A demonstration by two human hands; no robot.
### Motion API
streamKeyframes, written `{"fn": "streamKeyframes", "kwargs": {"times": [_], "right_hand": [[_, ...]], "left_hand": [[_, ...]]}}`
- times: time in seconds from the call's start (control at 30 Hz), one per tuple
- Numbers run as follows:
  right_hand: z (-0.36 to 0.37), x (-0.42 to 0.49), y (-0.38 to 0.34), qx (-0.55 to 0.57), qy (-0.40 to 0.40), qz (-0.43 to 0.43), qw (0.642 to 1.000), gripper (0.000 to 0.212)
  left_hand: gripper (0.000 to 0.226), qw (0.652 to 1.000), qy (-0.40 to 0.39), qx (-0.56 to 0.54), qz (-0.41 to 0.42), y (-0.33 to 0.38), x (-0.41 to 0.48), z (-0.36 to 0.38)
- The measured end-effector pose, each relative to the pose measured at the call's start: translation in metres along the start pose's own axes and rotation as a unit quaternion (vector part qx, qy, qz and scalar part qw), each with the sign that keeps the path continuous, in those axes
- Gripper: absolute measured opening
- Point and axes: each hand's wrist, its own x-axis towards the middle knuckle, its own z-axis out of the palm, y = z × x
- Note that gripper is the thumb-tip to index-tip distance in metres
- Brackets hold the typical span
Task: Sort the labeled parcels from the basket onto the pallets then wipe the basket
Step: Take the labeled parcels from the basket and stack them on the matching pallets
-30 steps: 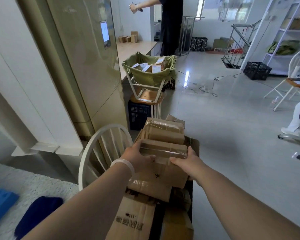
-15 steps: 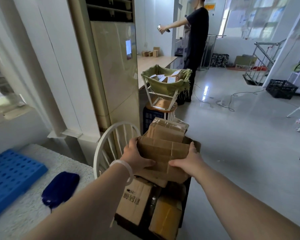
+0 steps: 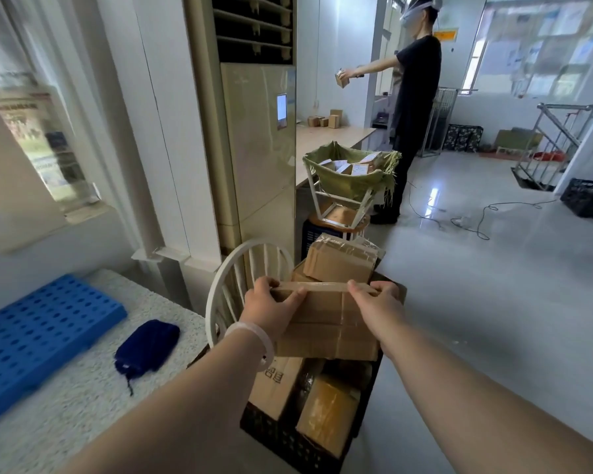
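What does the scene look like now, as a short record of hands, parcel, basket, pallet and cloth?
left hand: grips the left end of the parcel
right hand: grips the right end
parcel: taped cardboard, held above the basket
basket: black, more parcels inside
pallet: blue, at left on a speckled surface
cloth: dark blue, beside the pallet

Head-worn view, forward and downward

Matt cardboard parcel (image 3: pixel 326 323), glossy tape; black plastic basket (image 3: pixel 288 439); glossy floor (image 3: pixel 493 268)
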Motion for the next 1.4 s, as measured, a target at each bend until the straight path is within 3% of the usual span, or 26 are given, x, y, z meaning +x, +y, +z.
{"fn": "streamKeyframes", "kwargs": {"times": [0.13,0.27,0.47,0.6,0.8,1.03,1.17,1.3,1.4], "right_hand": [[0.002,-0.007,-0.005,0.009,0.003,-0.02,1.0,0.057],[0.01,-0.015,-0.013,0.016,-0.013,-0.025,0.999,0.077],[0.017,-0.026,-0.028,0.04,-0.044,-0.03,0.998,0.081],[0.026,-0.034,-0.031,0.034,-0.055,-0.038,0.997,0.086],[0.043,-0.042,-0.035,-0.025,-0.054,-0.078,0.995,0.098],[0.049,-0.046,-0.036,0.014,-0.037,-0.067,0.997,0.07],[0.053,-0.046,-0.034,0.064,-0.012,-0.054,0.996,0.043],[0.055,-0.043,-0.03,0.07,0.005,-0.075,0.995,0.026],[0.057,-0.042,-0.027,0.073,-0.002,-0.086,0.994,0.022]], "left_hand": [[0.049,1.0,0.012,-0.009,-0.002,-0.004,-0.002,-0.006],[0.072,0.999,0.003,-0.034,-0.005,-0.001,-0.004,-0.02],[0.088,0.997,-0.038,-0.061,0.009,-0.001,-0.007,-0.045],[0.109,0.998,-0.048,-0.03,0.002,-0.005,-0.009,-0.06],[0.099,1.0,0.014,-0.01,-0.002,-0.015,-0.012,-0.074],[0.08,0.998,0.002,-0.066,0.018,-0.021,-0.022,-0.081],[0.06,0.997,0.033,-0.064,0.038,-0.026,-0.024,-0.08],[0.034,0.994,0.084,-0.065,0.038,-0.03,-0.02,-0.08],[0.029,0.991,0.122,-0.047,0.021,-0.029,-0.017,-0.08]]}}
